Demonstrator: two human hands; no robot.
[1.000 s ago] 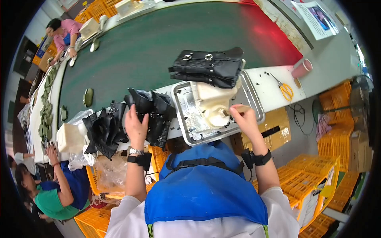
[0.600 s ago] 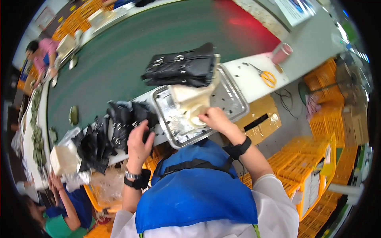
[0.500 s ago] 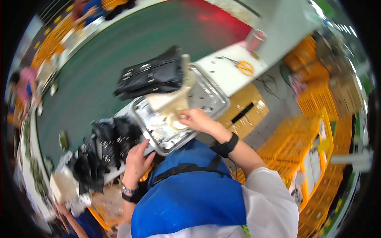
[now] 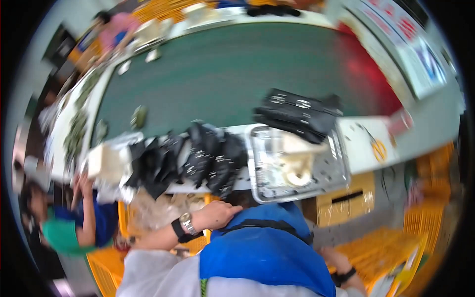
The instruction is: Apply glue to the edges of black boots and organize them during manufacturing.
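Observation:
My left hand is in front of the table edge, beside my blue apron. Its fingers stretch to the right and hold nothing visible. Low on the right, next to an orange crate, my right hand is smeared by motion and its fingers cannot be made out. A metal tray lies at the table edge with small dark bits scattered in it. On the tray stands a cream-coloured block-like piece with a pale ring at its near end. A black buckled bag rests across its top.
Black bags are heaped left of the tray. Orange-handled scissors and a pink cylinder lie to the right. The green belt runs behind. A co-worker in green is at the left; a cardboard box stands below.
My right hand has left the pale ring on the tray and dropped down to the right. My left hand has come away from the tray's side toward my apron. The view has turned left.

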